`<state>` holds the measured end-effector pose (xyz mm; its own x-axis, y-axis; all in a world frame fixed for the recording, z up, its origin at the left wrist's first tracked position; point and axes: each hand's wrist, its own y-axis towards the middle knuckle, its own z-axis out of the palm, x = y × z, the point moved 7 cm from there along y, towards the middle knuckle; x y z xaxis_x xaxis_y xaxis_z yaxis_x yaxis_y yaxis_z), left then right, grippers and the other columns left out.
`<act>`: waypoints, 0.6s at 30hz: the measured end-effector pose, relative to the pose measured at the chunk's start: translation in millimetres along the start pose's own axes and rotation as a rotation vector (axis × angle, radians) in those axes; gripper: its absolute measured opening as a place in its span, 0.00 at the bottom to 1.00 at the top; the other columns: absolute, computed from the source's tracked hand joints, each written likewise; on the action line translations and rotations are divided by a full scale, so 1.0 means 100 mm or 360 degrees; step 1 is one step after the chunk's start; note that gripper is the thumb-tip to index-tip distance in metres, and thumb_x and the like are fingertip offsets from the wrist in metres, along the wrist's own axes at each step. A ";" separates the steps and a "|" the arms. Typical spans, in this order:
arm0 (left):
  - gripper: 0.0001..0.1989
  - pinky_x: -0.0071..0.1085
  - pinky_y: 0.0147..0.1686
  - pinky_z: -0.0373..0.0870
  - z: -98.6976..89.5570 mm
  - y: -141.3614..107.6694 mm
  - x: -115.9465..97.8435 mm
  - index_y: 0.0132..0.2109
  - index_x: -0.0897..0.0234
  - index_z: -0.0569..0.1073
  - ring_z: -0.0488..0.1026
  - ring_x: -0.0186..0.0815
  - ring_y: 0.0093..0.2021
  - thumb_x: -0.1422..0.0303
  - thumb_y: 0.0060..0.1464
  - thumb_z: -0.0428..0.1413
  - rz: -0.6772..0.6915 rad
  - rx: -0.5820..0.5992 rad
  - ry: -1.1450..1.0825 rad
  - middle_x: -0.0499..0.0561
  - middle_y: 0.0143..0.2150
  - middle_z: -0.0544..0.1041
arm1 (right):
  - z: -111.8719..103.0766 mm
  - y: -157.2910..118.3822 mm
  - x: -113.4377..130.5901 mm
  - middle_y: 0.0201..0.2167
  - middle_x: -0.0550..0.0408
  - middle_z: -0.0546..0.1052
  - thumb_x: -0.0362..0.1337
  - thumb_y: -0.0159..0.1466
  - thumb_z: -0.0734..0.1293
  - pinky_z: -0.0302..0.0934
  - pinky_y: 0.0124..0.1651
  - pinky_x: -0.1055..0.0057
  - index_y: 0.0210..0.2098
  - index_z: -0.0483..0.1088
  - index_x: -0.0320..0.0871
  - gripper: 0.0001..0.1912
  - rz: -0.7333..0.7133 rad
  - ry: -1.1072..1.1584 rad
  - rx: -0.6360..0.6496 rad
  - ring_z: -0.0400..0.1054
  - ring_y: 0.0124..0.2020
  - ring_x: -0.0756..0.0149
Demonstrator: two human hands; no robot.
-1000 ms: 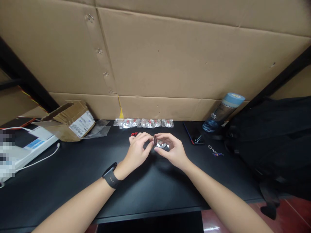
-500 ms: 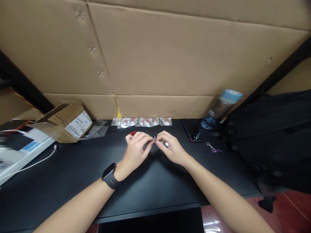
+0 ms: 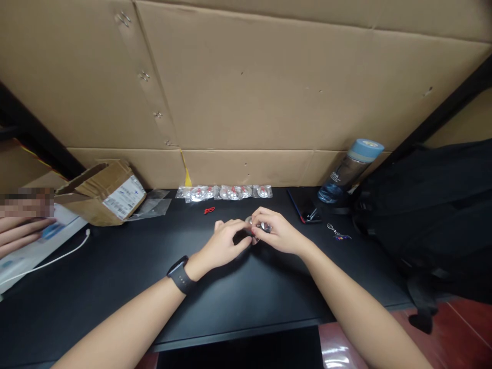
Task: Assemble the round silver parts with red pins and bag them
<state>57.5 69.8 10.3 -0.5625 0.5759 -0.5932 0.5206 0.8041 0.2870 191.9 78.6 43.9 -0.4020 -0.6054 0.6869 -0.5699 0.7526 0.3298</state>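
Over the middle of the black table, my right hand (image 3: 277, 233) pinches a small shiny metal disc (image 3: 248, 221) that its fingers partly cover. My left hand (image 3: 226, 242), with a dark watch on the wrist, is at the disc's left side, thumb and fingers curved apart with a gap between them; its fingertips are close to the disc. A red cord (image 3: 209, 210) lies on the table beyond my left hand. Behind it, several silver discs in clear bags (image 3: 232, 192) stand in a row along the cardboard wall.
At the left are an opened cardboard box (image 3: 111, 192), a white cable (image 3: 57, 262) and another person's hand (image 3: 23, 230). At the right are a bottle (image 3: 348, 171), a dark phone-like object (image 3: 308, 211), a keychain (image 3: 339, 234) and a black bag (image 3: 430, 220).
My left hand has lowered and its fingers have parted. The disc now shows more of its face. Another person's hand has come in at the left edge.
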 end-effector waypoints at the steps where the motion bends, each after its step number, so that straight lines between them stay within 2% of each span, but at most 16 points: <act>1: 0.10 0.37 0.47 0.60 0.00 0.00 0.01 0.51 0.55 0.76 0.75 0.41 0.48 0.65 0.63 0.56 -0.0036 -0.0031 -0.0054 0.50 0.48 0.81 | 0.01 0.00 -0.01 0.39 0.54 0.72 0.35 0.68 0.66 0.65 0.45 0.68 0.33 0.72 0.44 0.07 0.0002 0.0009 0.0008 0.69 0.39 0.65; 3: 0.10 0.37 0.47 0.60 0.01 0.00 0.03 0.50 0.55 0.76 0.75 0.41 0.48 0.63 0.63 0.57 -0.0056 -0.0048 -0.0068 0.50 0.48 0.81 | 0.03 0.00 -0.04 0.40 0.54 0.73 0.36 0.68 0.67 0.65 0.46 0.68 0.33 0.73 0.44 0.06 0.0005 -0.0001 -0.0014 0.70 0.39 0.65; 6: 0.08 0.38 0.46 0.57 0.03 0.00 0.05 0.41 0.56 0.79 0.74 0.40 0.46 0.62 0.64 0.56 0.0006 0.0013 0.0097 0.49 0.44 0.82 | 0.04 0.00 -0.08 0.39 0.54 0.73 0.36 0.68 0.67 0.64 0.46 0.69 0.35 0.75 0.44 0.06 0.0004 -0.0068 -0.0011 0.70 0.40 0.65; 9: 0.08 0.38 0.46 0.54 0.01 0.00 0.09 0.39 0.56 0.80 0.73 0.39 0.46 0.63 0.65 0.57 0.0060 0.0037 0.0252 0.48 0.42 0.82 | -0.05 -0.01 -0.18 0.40 0.53 0.74 0.37 0.69 0.66 0.64 0.47 0.67 0.41 0.75 0.44 0.06 0.0062 -0.0213 -0.0030 0.70 0.41 0.64; 12: 0.06 0.39 0.46 0.53 -0.03 -0.01 0.10 0.41 0.55 0.80 0.72 0.41 0.47 0.62 0.64 0.58 0.0145 0.0067 0.0376 0.49 0.42 0.82 | -0.16 -0.03 -0.31 0.47 0.49 0.74 0.37 0.67 0.68 0.63 0.53 0.62 0.51 0.73 0.45 0.13 0.0118 -0.0455 -0.0074 0.69 0.48 0.59; 14: 0.06 0.39 0.45 0.53 -0.04 -0.02 0.07 0.42 0.55 0.80 0.72 0.41 0.46 0.63 0.63 0.58 0.0206 0.0116 0.0459 0.49 0.40 0.81 | -0.16 -0.03 -0.37 0.50 0.48 0.74 0.37 0.67 0.69 0.61 0.55 0.60 0.56 0.71 0.46 0.18 0.0122 -0.0585 -0.0049 0.67 0.50 0.57; 18: 0.08 0.40 0.45 0.52 -0.05 -0.04 -0.02 0.43 0.55 0.80 0.72 0.41 0.45 0.69 0.65 0.55 0.0266 0.0133 0.0612 0.50 0.37 0.81 | 0.01 0.00 -0.46 0.46 0.51 0.77 0.38 0.69 0.68 0.61 0.51 0.63 0.51 0.76 0.48 0.12 0.0127 -0.0715 0.0054 0.68 0.45 0.60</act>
<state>53.1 65.9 14.5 -0.6562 0.7231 -0.2155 0.6663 0.6894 0.2843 209.4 106.5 11.9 -0.7122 -0.6039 0.3578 -0.5449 0.7970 0.2606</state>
